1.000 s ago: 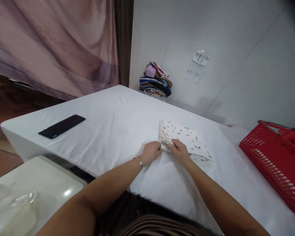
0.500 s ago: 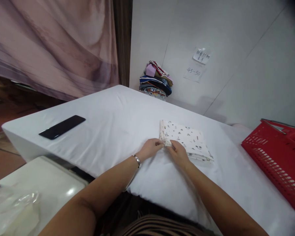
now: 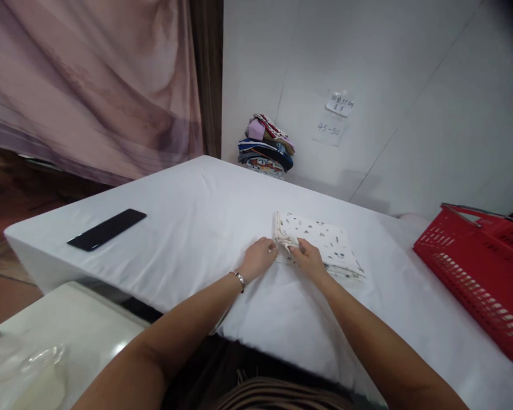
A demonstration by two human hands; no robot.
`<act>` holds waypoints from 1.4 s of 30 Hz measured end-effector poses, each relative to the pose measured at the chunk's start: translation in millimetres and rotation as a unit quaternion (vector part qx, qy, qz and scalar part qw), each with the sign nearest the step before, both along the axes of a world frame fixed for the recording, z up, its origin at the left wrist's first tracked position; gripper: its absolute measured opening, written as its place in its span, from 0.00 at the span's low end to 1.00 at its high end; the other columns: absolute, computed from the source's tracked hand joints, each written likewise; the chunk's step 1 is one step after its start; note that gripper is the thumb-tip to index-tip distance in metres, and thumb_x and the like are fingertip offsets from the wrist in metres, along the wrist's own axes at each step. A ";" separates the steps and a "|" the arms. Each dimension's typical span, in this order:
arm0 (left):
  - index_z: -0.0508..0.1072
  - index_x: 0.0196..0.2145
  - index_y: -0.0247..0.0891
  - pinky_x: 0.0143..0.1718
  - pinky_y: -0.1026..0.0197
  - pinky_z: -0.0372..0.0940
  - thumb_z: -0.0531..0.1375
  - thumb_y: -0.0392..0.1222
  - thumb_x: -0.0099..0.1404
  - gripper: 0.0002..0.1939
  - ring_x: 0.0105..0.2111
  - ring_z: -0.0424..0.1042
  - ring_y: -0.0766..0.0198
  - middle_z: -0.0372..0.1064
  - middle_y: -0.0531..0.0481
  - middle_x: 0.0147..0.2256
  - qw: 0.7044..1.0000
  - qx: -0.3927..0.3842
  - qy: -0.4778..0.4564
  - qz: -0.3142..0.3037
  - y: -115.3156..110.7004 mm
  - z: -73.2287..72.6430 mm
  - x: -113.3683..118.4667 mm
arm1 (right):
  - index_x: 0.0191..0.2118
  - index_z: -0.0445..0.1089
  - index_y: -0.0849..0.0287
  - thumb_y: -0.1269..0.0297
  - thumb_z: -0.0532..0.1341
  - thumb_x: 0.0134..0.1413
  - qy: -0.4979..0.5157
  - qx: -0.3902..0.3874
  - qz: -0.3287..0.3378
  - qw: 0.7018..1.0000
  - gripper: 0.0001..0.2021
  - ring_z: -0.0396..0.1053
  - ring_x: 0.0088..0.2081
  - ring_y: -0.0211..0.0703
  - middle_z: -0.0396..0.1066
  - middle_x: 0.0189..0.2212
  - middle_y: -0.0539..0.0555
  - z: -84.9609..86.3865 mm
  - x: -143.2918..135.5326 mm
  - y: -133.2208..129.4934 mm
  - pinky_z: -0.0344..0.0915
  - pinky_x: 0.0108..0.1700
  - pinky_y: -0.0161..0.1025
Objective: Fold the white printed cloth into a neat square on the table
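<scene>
A folded white cloth (image 3: 325,236) with small dark and tan prints lies on the white-covered table (image 3: 188,216). My right hand (image 3: 310,258) pinches the near left corner of the cloth and lifts its upper layers a little. Just left of that corner is my left hand (image 3: 259,256), its fingers curled and pressed together at the cloth's edge; what lies between the fingertips is too small to make out. A silvery bracelet (image 3: 238,279) circles the left wrist.
A black phone-like slab (image 3: 108,229) lies at the table's left. The red plastic basket (image 3: 474,273) stands at the right. Folded clothes (image 3: 265,145) are stacked by the wall behind. A white surface with clear plastic (image 3: 38,364) is at lower left.
The right hand has bent the cloth's near left corner upward and back. The left hand has drawn slightly away from the right hand. The view has shifted a little.
</scene>
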State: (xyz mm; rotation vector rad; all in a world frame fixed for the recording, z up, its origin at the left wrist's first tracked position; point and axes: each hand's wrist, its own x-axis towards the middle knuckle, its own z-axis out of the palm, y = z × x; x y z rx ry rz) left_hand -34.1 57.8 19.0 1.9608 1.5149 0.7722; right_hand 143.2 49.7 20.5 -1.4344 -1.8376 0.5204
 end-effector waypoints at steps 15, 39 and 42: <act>0.71 0.38 0.29 0.39 0.61 0.69 0.60 0.51 0.58 0.20 0.32 0.73 0.63 0.73 0.41 0.34 0.831 -0.360 -0.425 -0.007 -2.5 16.7 16.9 | 0.53 0.64 0.56 0.65 0.56 0.53 -0.198 0.114 0.092 0.969 0.20 0.60 0.55 0.51 0.65 0.53 0.59 -9.4 19.6 -15.7 0.56 0.55 0.51; 0.64 0.50 0.32 0.31 0.64 0.71 0.58 0.34 0.56 0.22 0.30 0.75 0.61 0.73 0.40 0.35 0.830 -0.348 -0.435 0.002 35.3 53.7 26.5 | 0.24 0.66 0.62 0.67 0.67 0.45 0.129 -0.349 -0.273 0.887 0.09 0.59 0.15 0.31 0.62 0.13 0.46 28.6 182.9 -13.3 0.56 0.18 0.28; 0.59 0.55 0.33 0.32 0.63 0.71 0.57 0.34 0.58 0.27 0.31 0.75 0.61 0.73 0.40 0.35 0.831 -0.348 -0.434 -0.001 40.3 51.3 26.5 | 0.23 0.65 0.62 0.71 0.65 0.46 0.150 -0.360 -0.265 0.882 0.08 0.59 0.15 0.30 0.61 0.12 0.45 38.6 183.7 -7.5 0.56 0.17 0.27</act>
